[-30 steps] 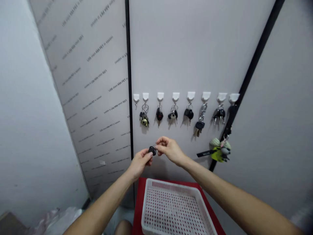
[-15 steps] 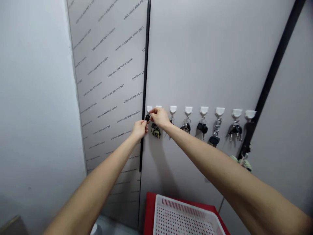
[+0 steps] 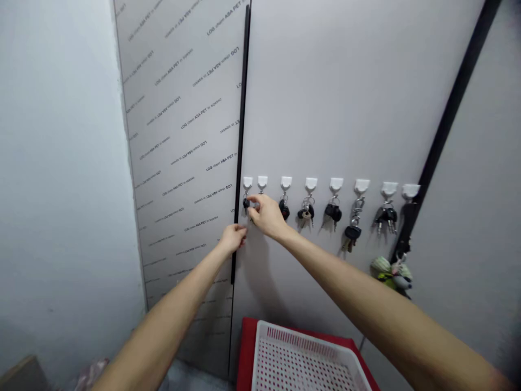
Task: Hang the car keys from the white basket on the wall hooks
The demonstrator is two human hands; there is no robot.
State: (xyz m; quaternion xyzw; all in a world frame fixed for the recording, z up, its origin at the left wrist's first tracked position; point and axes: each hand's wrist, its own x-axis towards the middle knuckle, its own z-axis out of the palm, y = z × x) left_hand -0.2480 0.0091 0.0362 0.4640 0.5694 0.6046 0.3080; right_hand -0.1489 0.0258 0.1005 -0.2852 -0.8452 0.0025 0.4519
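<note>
A row of white hooks runs across the grey wall panel, most with dark keys hanging from them. On the leftmost hook (image 3: 247, 182) hangs a small black key (image 3: 246, 203). My right hand (image 3: 265, 215) is raised to it, fingertips pinched at the key. My left hand (image 3: 233, 238) has dropped a little below, fingers loosely curled with nothing in them, near the black vertical strip (image 3: 240, 141). The second hook (image 3: 262, 182) is partly hidden by my right hand.
Other key bunches hang to the right (image 3: 306, 211) (image 3: 334, 210) (image 3: 352, 232) (image 3: 386, 215), with a green and grey plush keychain (image 3: 391, 272) at the far right. A white perforated basket (image 3: 305, 364) sits on a red surface (image 3: 246, 353) below.
Both hands rose from above the basket to the leftmost hook with the black key. The key now hangs there; my left hand has let go and lowered.
</note>
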